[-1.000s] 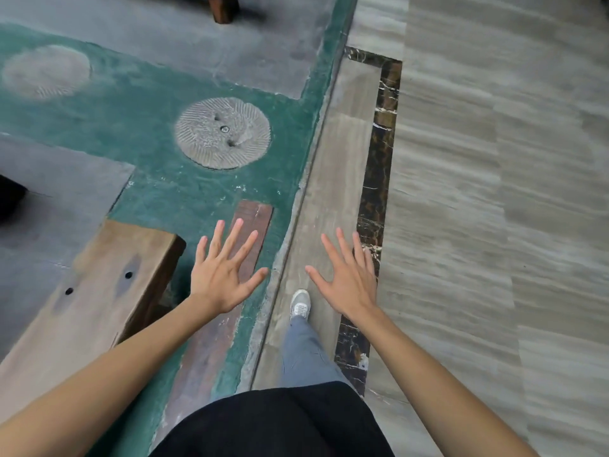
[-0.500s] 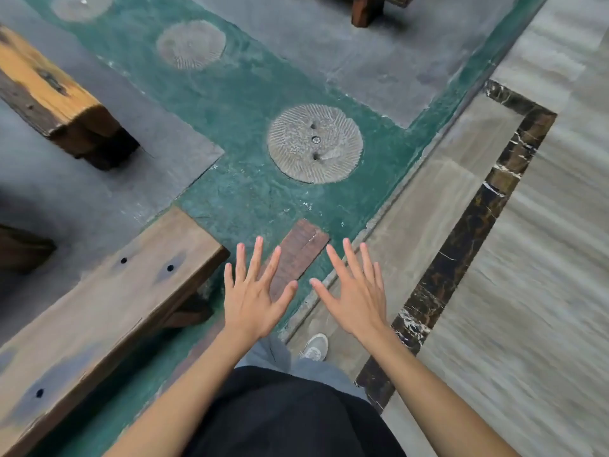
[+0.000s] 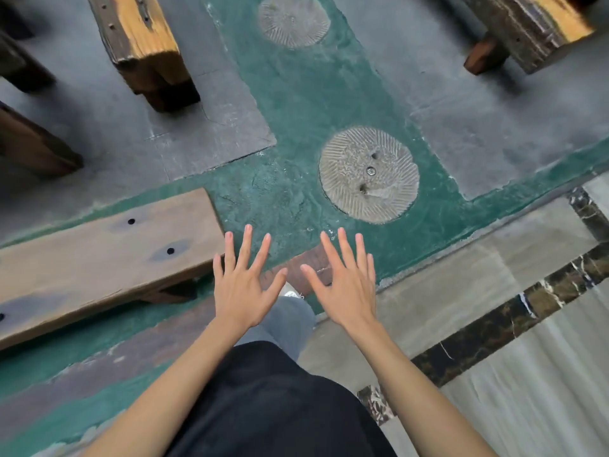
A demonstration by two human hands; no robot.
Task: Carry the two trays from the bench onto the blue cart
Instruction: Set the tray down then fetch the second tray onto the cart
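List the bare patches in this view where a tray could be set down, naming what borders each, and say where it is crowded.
The near wooden bench top is bare, ending beside the left hand. The green floor strip between the two round stone discs is bare too. The upper left is crowded with dark bench ends. Both hands, including the right hand, are spread open and hold nothing.

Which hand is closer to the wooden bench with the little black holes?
Left. The left hand hovers open just past the wooden bench, almost at its end. The right hand is farther off, on the other side of the left hand, over the green floor.
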